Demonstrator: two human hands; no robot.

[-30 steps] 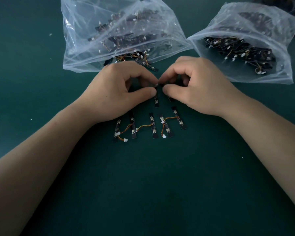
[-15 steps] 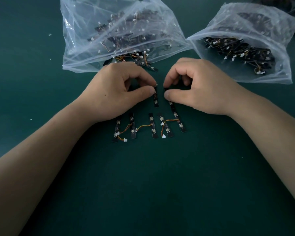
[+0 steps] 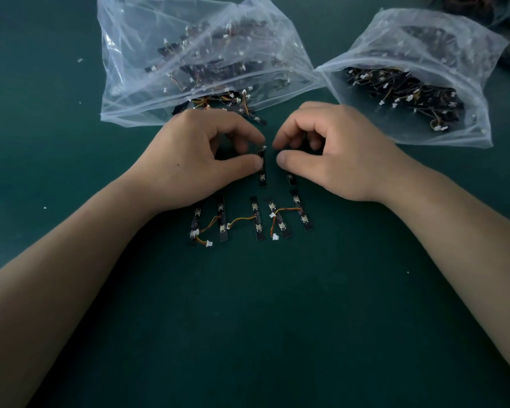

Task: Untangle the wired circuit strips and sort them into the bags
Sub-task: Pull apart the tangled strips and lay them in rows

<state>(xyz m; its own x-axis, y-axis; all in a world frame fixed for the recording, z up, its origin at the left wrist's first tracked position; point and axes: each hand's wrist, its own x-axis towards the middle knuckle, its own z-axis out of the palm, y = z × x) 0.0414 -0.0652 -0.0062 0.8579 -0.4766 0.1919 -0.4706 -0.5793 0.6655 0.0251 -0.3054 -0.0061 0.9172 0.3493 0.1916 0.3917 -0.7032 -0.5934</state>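
- Pinching one strip [image 3: 262,172] by its top end, thumb against forefinger of the left hand [image 3: 206,160], with a white plug poking up just above the fingertips.
- Lying flat or lifted off the tabletop [image 3: 277,319]? Hard to say from this angle.
- Gripping high on the strip, probably to leave the rest free to slide clear of its neighbour.
- Over to the right hand [image 3: 336,154]: curled tight, thumb tip lying over the top of a second strip [image 3: 290,179]. Pinching it or only pinning it down, can't tell.
- Barely a gap between the two hands, a fair sign of easing this pair apart.
- Just below the hands, a row [image 3: 256,219] laid flat side by side, orange-yellow wires looping from strip to strip. Spread like that, most likely, to show which wire joins which.
- Not yet bagged, that row.
- Up top, left bag [image 3: 189,54] with its mouth toward the hands and loose strips [image 3: 233,104] spilling out just behind the left knuckles. Looks like the supply pile, at a guess.
- Right bag [image 3: 409,69] beyond the right hand, mouth also facing in, heaped with strips and near enough for a quick drop.
- Next, probably: freeing this pair, then picking a bag.
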